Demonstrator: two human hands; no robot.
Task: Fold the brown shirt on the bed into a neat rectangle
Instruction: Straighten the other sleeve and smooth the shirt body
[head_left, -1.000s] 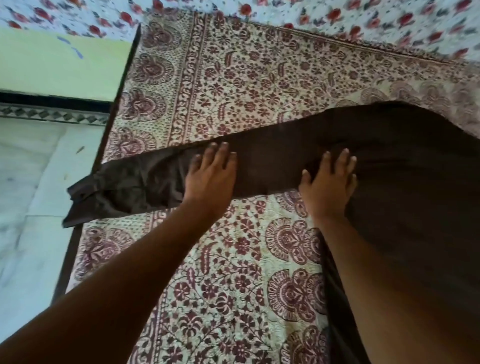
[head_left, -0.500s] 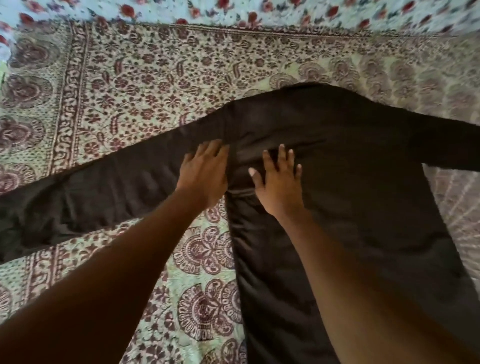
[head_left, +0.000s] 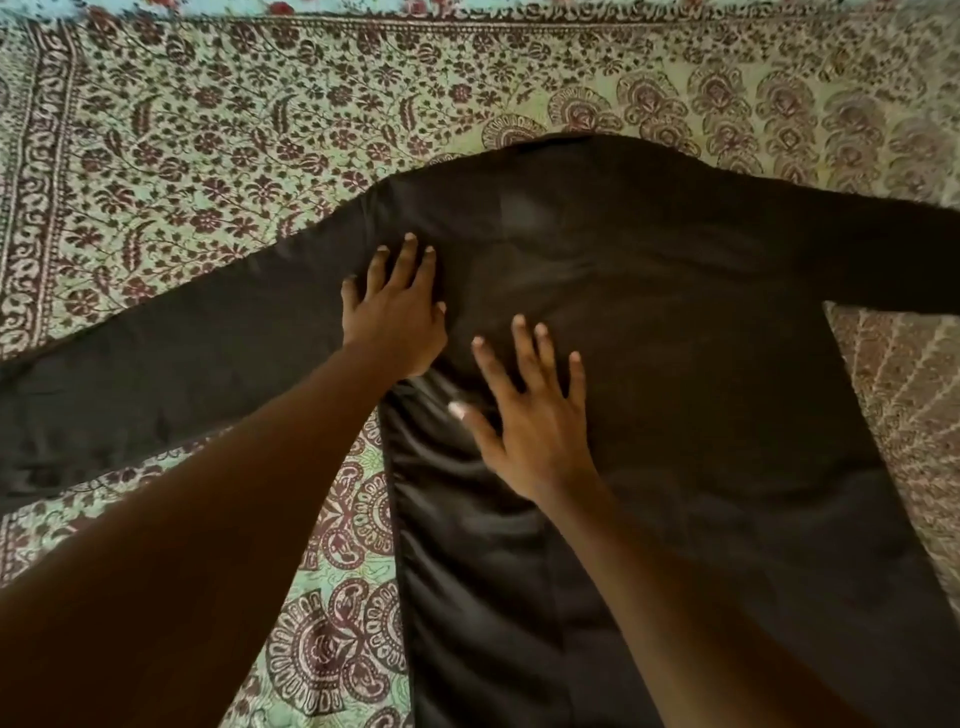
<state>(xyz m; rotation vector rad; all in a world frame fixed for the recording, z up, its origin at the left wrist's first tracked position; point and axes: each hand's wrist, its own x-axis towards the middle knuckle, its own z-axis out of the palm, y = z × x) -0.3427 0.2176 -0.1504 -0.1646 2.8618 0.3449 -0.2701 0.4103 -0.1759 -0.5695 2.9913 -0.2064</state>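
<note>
The brown shirt (head_left: 675, 322) lies spread flat on the bed, collar end away from me, body running toward the bottom edge. One long sleeve stretches out to the left and the other runs off the right edge. My left hand (head_left: 397, 306) lies flat, fingers spread, at the left shoulder where that sleeve joins the body. My right hand (head_left: 530, 415) rests palm down with fingers apart on the upper left part of the shirt's body, just below and right of the left hand. Neither hand grips the cloth. Small wrinkles run along the shirt's left side seam.
A floral printed bedsheet (head_left: 234, 135) in green and maroon covers the bed around the shirt. A second flowered fabric (head_left: 363, 6) shows as a strip along the top edge. My forearms cover the lower left of the view.
Both hands have slid rightward along the left sleeve onto the shoulder and body of the shirt. The view has swung right, so the floor and bed edge have left the view.
</note>
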